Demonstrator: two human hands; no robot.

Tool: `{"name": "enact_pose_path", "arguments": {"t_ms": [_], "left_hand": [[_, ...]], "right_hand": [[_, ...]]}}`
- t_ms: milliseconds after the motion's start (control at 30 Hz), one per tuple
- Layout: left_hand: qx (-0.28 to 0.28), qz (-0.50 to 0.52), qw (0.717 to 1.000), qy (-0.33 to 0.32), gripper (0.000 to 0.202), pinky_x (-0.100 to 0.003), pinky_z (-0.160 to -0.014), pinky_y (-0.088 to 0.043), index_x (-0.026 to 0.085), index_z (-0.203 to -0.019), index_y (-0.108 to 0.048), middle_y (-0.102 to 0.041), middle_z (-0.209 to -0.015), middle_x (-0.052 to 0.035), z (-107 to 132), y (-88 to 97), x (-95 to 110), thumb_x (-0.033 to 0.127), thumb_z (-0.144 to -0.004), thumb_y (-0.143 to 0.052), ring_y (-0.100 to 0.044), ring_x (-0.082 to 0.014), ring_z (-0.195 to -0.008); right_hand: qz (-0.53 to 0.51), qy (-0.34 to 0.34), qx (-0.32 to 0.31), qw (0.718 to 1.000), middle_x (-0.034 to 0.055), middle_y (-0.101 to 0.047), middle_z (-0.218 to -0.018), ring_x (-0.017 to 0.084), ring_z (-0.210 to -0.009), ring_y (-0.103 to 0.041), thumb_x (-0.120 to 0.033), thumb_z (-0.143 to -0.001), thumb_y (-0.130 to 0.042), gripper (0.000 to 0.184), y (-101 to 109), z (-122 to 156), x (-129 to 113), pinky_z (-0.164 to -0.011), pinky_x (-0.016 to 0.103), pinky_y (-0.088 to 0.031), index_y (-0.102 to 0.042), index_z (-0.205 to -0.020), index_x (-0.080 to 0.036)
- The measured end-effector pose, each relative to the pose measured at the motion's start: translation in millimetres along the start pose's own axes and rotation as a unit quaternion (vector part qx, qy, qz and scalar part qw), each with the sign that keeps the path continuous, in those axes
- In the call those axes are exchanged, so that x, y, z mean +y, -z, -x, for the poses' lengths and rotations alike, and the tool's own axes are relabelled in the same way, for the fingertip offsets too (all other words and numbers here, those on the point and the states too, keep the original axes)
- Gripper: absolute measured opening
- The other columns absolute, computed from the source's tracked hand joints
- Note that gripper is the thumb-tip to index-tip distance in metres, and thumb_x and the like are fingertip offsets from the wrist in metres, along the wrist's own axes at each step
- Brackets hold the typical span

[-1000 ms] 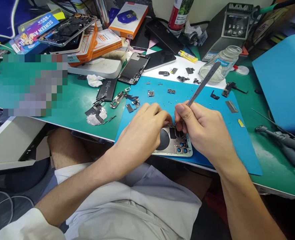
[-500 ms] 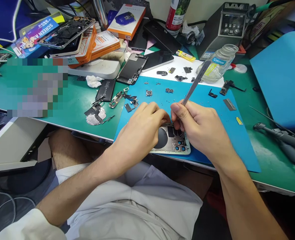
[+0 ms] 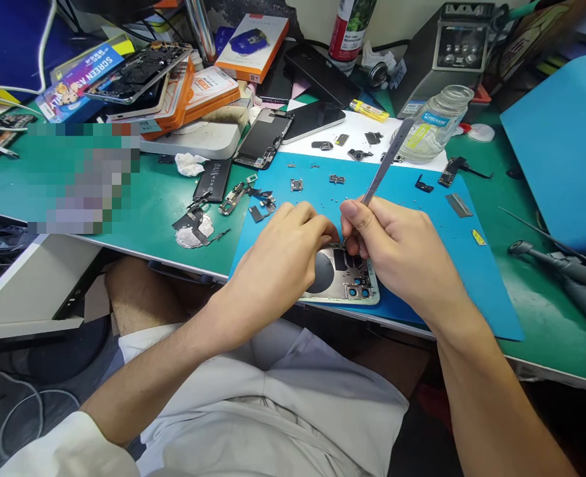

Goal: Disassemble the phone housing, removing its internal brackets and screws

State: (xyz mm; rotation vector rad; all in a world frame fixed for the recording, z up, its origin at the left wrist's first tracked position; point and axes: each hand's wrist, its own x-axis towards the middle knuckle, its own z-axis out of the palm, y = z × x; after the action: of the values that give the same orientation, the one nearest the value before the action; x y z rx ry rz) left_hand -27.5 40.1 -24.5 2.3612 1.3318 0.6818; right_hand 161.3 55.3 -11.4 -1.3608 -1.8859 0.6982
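Note:
An opened phone housing (image 3: 341,295), with a round dark patch and camera openings, lies on the blue mat (image 3: 471,285) at its front edge. My left hand (image 3: 277,262) covers the housing's left part, its fingers curled closed at the far edge. Upright tweezers (image 3: 388,162) are pinched in my right hand (image 3: 402,248), their tips down at the housing's far edge between both hands. What the tips touch is too small to make out. Small metal phone parts (image 3: 337,179) and tiny screws lie beyond my hands.
A glass jar (image 3: 436,126) stands behind the mat. A phone screen (image 3: 263,138), a black battery (image 3: 212,180) and flex cables (image 3: 196,222) lie to the left. Boxes (image 3: 253,43) are piled at the back. A grey-handled tool (image 3: 555,265) rests at right.
The view has shifted slightly, so things sit a little further right. Both hands and the tweezers stay at the same part of the housing.

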Motion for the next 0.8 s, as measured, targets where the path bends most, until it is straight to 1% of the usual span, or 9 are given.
{"name": "enact_pose_path", "arguments": {"t_ms": [133, 300, 467, 633, 700, 800], "left_hand": [[-0.001, -0.006, 1.000, -0.001, 0.023, -0.039, -0.087, -0.049, 0.019, -0.107, -0.073, -0.070, -0.110, -0.0064, -0.2, -0.2, -0.6, 0.012, -0.114, -0.052, -0.057, -0.0231, -0.099], [0.004, -0.009, 1.000, -0.005, 0.023, -0.038, -0.086, -0.049, 0.019, -0.104, -0.072, -0.069, -0.108, -0.0060, -0.5, -0.5, -0.9, 0.012, -0.114, -0.052, -0.057, -0.0230, -0.099], [0.002, -0.010, 1.000, 0.000, 0.024, -0.039, -0.088, -0.048, 0.018, -0.107, -0.074, -0.070, -0.109, -0.0064, -0.7, -1.2, -0.8, 0.012, -0.114, -0.051, -0.056, -0.0237, -0.100], [0.000, -0.009, 1.000, 0.000, 0.025, -0.039, -0.089, -0.049, 0.019, -0.109, -0.074, -0.070, -0.110, -0.0067, -0.8, 0.0, -0.5, 0.012, -0.114, -0.050, -0.056, -0.0235, -0.100], [-0.004, -0.012, 1.000, -0.006, 0.025, -0.039, -0.091, -0.049, 0.018, -0.109, -0.073, -0.070, -0.110, -0.0069, -0.7, 1.4, -0.2, 0.013, -0.115, -0.050, -0.057, -0.0236, -0.101], [-0.006, -0.019, 1.000, -0.025, 0.021, -0.040, -0.093, -0.048, 0.018, -0.110, -0.074, -0.070, -0.112, -0.0072, -0.9, 2.7, 0.0, 0.020, -0.115, -0.053, -0.058, -0.0246, -0.102]], "right_hand": [[0.005, 0.002, -0.003, 1.000, -0.0016, -0.065, -0.058, 0.013, -0.051, -0.055, -0.070, -0.108, -0.052, 0.061, 0.3, 0.2, -0.7, -0.052, 0.030, -0.039, -0.065, -0.070, -0.023], [0.001, -0.004, -0.004, 1.000, -0.0020, -0.064, -0.058, 0.013, -0.052, -0.055, -0.066, -0.109, -0.053, 0.059, -0.6, -0.3, -0.7, -0.052, 0.030, -0.038, -0.064, -0.071, -0.023], [0.002, -0.014, -0.005, 1.000, -0.0029, -0.064, -0.059, 0.012, -0.054, -0.056, -0.061, -0.111, -0.054, 0.055, -0.6, -0.9, -0.5, -0.053, 0.030, -0.039, -0.065, -0.073, -0.023], [-0.008, -0.035, 0.001, 0.999, -0.0027, -0.064, -0.060, 0.014, -0.055, -0.057, -0.067, -0.108, -0.055, 0.056, -0.3, 0.5, -1.7, -0.053, 0.031, -0.039, -0.066, -0.075, -0.024], [0.000, -0.034, 0.004, 0.999, -0.0025, -0.064, -0.060, 0.014, -0.055, -0.057, -0.066, -0.110, -0.054, 0.055, -0.9, 1.2, -2.0, -0.054, 0.032, -0.039, -0.065, -0.075, -0.024], [0.020, -0.028, 0.011, 0.999, -0.0021, -0.065, -0.061, 0.014, -0.056, -0.057, -0.064, -0.111, -0.052, 0.055, -2.3, 1.6, -2.0, -0.057, 0.032, -0.038, -0.064, -0.075, -0.024]]}}
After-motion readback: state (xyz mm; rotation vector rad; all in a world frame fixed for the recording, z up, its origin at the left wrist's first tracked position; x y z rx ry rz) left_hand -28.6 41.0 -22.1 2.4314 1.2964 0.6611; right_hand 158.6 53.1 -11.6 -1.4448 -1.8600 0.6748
